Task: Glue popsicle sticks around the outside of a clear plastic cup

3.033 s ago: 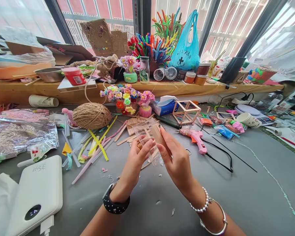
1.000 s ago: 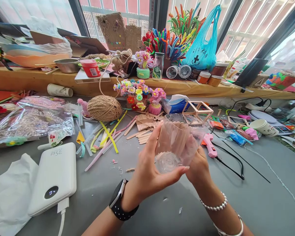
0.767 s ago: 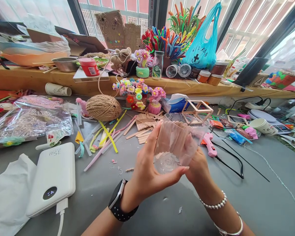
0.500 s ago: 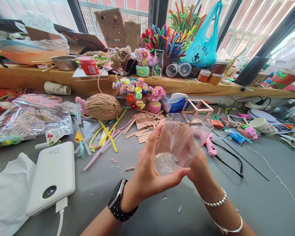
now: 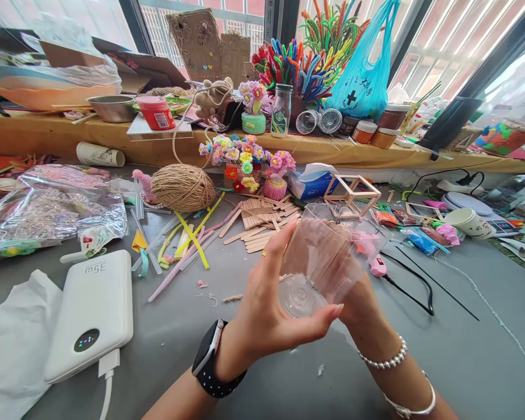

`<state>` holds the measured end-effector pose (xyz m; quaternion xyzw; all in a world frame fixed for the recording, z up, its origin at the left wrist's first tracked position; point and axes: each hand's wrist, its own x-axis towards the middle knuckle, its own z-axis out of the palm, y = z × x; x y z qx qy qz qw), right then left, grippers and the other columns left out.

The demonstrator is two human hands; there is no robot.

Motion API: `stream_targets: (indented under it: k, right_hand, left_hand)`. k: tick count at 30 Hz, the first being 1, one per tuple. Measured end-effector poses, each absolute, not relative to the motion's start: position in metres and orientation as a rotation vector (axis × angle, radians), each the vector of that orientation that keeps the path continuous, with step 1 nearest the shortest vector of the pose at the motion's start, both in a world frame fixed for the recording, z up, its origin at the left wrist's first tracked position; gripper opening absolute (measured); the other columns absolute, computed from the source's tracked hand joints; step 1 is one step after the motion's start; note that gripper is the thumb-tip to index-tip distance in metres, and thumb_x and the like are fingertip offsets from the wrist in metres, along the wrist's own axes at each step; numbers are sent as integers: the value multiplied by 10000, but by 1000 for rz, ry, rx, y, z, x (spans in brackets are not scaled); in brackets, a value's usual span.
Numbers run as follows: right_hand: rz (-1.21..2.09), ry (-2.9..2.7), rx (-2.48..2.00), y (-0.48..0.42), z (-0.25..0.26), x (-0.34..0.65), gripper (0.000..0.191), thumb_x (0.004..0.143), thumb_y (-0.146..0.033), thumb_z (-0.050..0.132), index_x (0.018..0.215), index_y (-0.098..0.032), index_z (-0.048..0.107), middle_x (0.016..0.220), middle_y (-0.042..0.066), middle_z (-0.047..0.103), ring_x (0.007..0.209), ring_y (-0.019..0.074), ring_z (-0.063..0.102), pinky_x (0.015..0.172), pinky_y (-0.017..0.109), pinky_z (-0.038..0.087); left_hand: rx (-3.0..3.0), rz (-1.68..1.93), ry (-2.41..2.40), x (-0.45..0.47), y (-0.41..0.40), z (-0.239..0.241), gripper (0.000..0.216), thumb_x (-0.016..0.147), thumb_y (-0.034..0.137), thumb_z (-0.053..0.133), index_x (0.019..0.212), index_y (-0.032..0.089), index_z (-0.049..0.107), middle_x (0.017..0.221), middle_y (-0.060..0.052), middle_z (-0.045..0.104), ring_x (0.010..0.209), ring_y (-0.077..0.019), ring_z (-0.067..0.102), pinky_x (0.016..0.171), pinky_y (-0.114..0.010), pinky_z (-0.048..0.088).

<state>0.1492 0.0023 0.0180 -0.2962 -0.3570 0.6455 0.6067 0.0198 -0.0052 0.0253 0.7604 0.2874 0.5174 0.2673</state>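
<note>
My left hand (image 5: 271, 297) is wrapped round a clear plastic cup (image 5: 304, 291), with the thumb along its near lower side. The cup is tilted, its mouth towards the upper right and its round base towards me. Behind it, my right hand (image 5: 354, 297) grips the far side, the fingers showing blurred through the clear wall. Just right of that hand lies a pink glue gun (image 5: 378, 266) with a black cord, partly covered by the cup. Beyond the cup are loose wooden craft sticks (image 5: 262, 219) and a small open frame (image 5: 354, 189) built of sticks.
A ball of twine (image 5: 184, 188) and pipe-cleaner flowers (image 5: 238, 157) stand at the back. Left are a white power bank (image 5: 96, 309) with cable and a crumpled tissue (image 5: 17, 344). A crowded ledge (image 5: 135, 143) runs behind. On the right is a white paper cup (image 5: 468, 223).
Both hands have shifted slightly right with the cup, which has turned a little. My grip on it looks the same.
</note>
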Motion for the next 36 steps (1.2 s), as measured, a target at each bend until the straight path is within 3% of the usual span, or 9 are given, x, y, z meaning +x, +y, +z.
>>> stream_targets:
  k: [7,18,23,29,36]
  right_hand:
    - [1698,-868,-488,3,23,154,334,863,-467,399,993,-301,657,1037,4,670,963,212,619,844,375,501]
    - [1696,-775,-516,-1,25,151,403,768,-583,485,928,-267,678,1108,8,641,1079,236,553,934,401,434]
    - [1626,-710,-652,-1,23,150,399,750,-591,501,890,-261,676,1038,18,670,1018,248,587,885,415,461]
    - [1496,-630,-768,0,19,147,303,804,-472,500,948,-253,653,994,12,682,1056,231,565,905,407,445]
    - [1396,-566,-828,-1,24,145,285,737,-507,568,787,-252,683,801,4,709,995,243,600,875,406,469]
  left_hand:
    - [1943,1304,746,15,-3,25,906,631,314,703,1364,250,175,1374,-79,352,1212,-280,398,1016,-417,345]
    - [1665,1113,685,14,-4,24,911,673,388,661,1396,218,133,1442,-89,264,1286,-302,296,1067,-442,257]
    - [1667,1095,732,16,-4,28,897,685,369,655,1395,225,127,1445,-89,257,1295,-291,283,1074,-450,242]
    - [1573,1069,741,18,-2,31,843,723,391,614,1388,224,123,1410,-104,318,1272,-291,329,1046,-460,295]
    - [1608,975,710,16,0,30,839,751,403,595,1399,241,88,1412,-100,318,1289,-290,300,1045,-457,303]
